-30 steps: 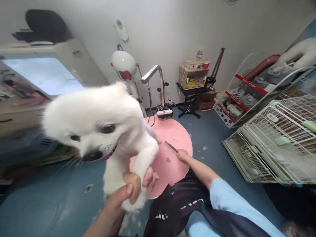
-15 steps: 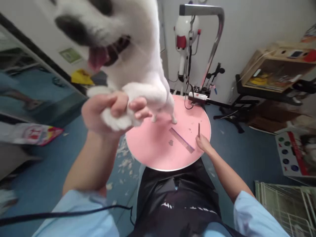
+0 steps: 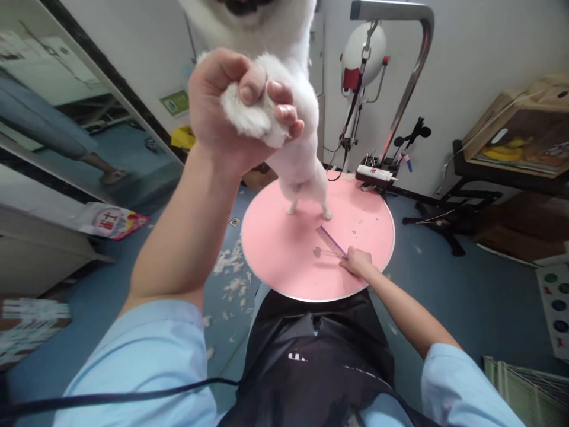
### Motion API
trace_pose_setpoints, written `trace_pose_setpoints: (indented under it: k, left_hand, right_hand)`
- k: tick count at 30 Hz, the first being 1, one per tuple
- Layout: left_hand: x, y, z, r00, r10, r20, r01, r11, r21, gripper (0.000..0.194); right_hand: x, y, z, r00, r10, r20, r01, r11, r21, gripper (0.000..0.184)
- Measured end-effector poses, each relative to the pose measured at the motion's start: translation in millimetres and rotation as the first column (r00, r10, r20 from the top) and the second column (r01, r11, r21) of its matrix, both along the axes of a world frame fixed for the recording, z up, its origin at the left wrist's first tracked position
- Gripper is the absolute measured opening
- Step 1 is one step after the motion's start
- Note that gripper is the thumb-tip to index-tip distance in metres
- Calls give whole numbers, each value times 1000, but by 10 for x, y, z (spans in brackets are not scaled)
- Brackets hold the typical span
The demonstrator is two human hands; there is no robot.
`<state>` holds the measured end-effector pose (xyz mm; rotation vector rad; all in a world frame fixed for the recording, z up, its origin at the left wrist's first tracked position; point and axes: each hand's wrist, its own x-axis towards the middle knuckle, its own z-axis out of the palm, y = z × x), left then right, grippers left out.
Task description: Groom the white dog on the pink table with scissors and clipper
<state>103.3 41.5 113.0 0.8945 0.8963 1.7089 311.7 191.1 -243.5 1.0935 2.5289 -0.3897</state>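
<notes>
A white dog stands upright on its hind legs on the round pink grooming table; most of its head is cut off by the top edge. My left hand is raised and wrapped around its front paws. Low over the table, my right hand is closed on slim metal scissors, whose blades point left. A metal comb with a purple spine lies flat, its near end at my right fingertips. Whether those fingers grip the comb too, I cannot tell.
A metal grooming arm with a hanging strap rises behind the table. A white tube lies near its base. Fur clippings litter the floor at left. A mirror stands left, a wooden box right.
My left hand and the dog's paws appear higher and farther right. My right hand has moved left to the comb's near end, and the scissors have swung from upright to pointing left.
</notes>
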Motion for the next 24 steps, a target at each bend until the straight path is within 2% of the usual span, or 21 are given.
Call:
trace_pose_setpoints:
  k: [3, 5, 8, 10, 11, 14, 16, 18, 19, 22, 24]
  left_hand:
    - [-84, -9, -12, 998, -7, -60, 8, 1000, 29, 69]
    - [-138, -16, -22, 997, 11, -80, -8, 999, 37, 65]
    - [-171, -43, -26, 991, 123, -45, -123, 992, -1, 61]
    - [-157, -62, -16, 972, 232, -37, -233, 972, -18, 61]
    - [-144, -68, -11, 955, 293, -40, -294, 955, -27, 60]
    - [-135, -75, -20, 875, 482, -43, -484, 871, -85, 54]
    - [-192, -88, -65, 823, 566, -42, -565, 812, -143, 50]
    - [-306, -117, -132, 802, 596, -39, -596, 792, -132, 50]
    - [-370, -137, -164, 804, 594, -38, -594, 798, -103, 52]
    - [-479, -182, -196, 830, 557, -28, -557, 830, -5, 55]
    - [-412, -158, -142, 846, 532, -30, -532, 847, 14, 55]
  right_hand:
    - [-18, -62, -15, 998, 47, 38, -44, 996, -76, 41]
    - [-55, 14, 48, 987, 150, -51, -152, 988, -36, 33]
    - [-231, 351, 284, 901, 354, -250, -308, 929, 206, 32]
    - [-412, 633, 457, 847, 428, -314, -314, 881, 353, 36]
    - [-496, 751, 515, 846, 435, -308, -303, 868, 393, 38]
    - [-618, 911, 522, 836, 507, -208, -413, 832, 370, 36]
    - [-594, 888, 440, 755, 635, -163, -583, 764, 279, 33]
    - [-569, 879, 379, 665, 725, -178, -690, 688, 227, 32]
    - [-578, 911, 371, 657, 727, -200, -685, 687, 244, 34]
    - [-676, 1144, 396, 744, 613, -267, -512, 778, 364, 37]
    - [-709, 1281, 356, 746, 614, -258, -527, 781, 335, 35]
